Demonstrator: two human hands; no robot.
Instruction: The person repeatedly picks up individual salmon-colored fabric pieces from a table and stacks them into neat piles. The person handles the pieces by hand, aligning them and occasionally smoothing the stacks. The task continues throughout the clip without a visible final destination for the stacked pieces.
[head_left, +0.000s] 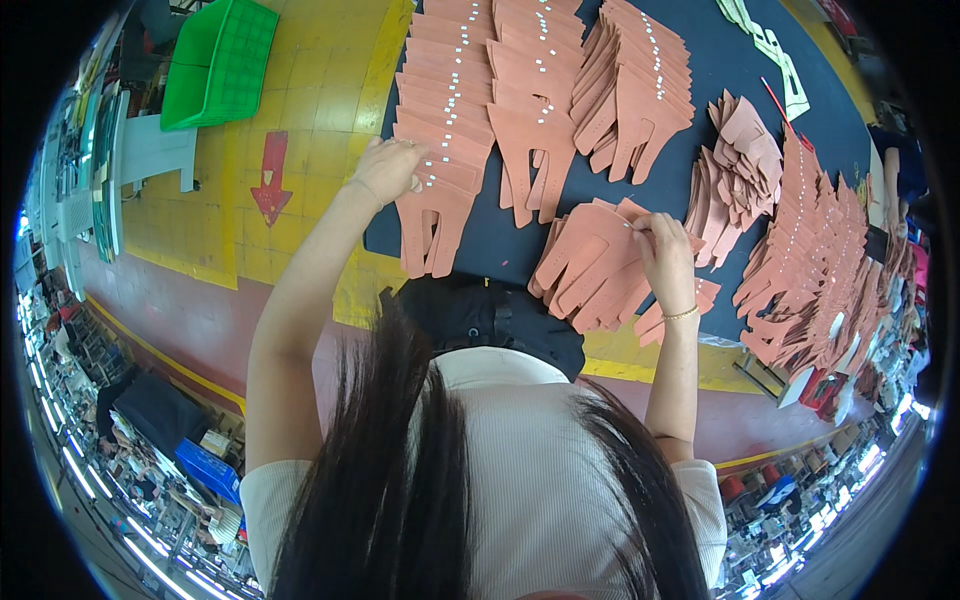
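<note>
Reddish-brown, leather-like cut pieces with slotted, forked ends lie overlapped in rows on a dark table (510,255). At the near end of the left row (445,190), my left hand (393,168) curls over the left edge of a piece, thumb and fingers closed on it. To the right, at the table's near edge, a fanned pile of the same pieces (590,255) lies under my right hand (662,245). Its thumb and forefinger pinch together at the pile's upper edge, beside a small white label. Whatever is between those fingertips is too small to make out.
More rows with small white labels (635,80) fill the table's far side. Right of them lie a loose heap (740,150) and a long stack (800,240). A red pen-like stick (775,100) and pale green strips (785,75) lie beyond. A green crate (215,65) stands left.
</note>
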